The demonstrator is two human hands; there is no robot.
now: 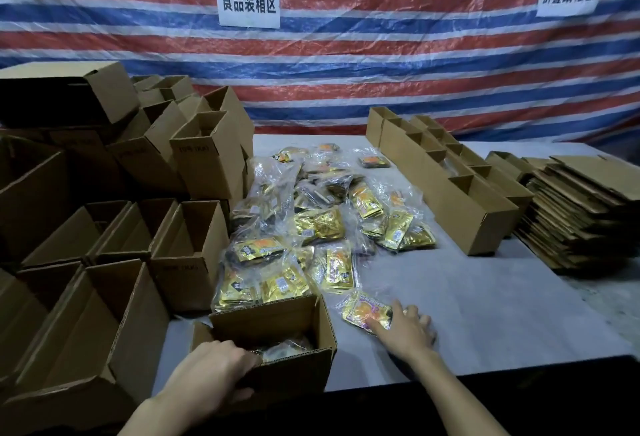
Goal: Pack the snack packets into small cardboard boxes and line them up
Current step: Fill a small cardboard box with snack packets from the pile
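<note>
Pressing on a gold snack packet [363, 311] with the right hand [405, 330], fingers spread fairly flat over its near right end and not curled round it, on the grey table [485, 297] just right of the open small cardboard box [277, 318]. Gripping that box's near rim with the left hand [214, 370], fingers hooked inside, thumb outside. Already holding a few packets, to judge by the glimpse within. Probably light and limp, that packet, and slick in its clear crinkly overwrap, so likely to slide under flat fingers rather than lift. Better taken by pinching a free edge or scooping a thumb beneath the near side, with little force. Plenty more in the heap of packets [311, 227] farther back. Light too, probably, the box, but stiff-walled and apt to skid, so worth steadying while filling.
</note>
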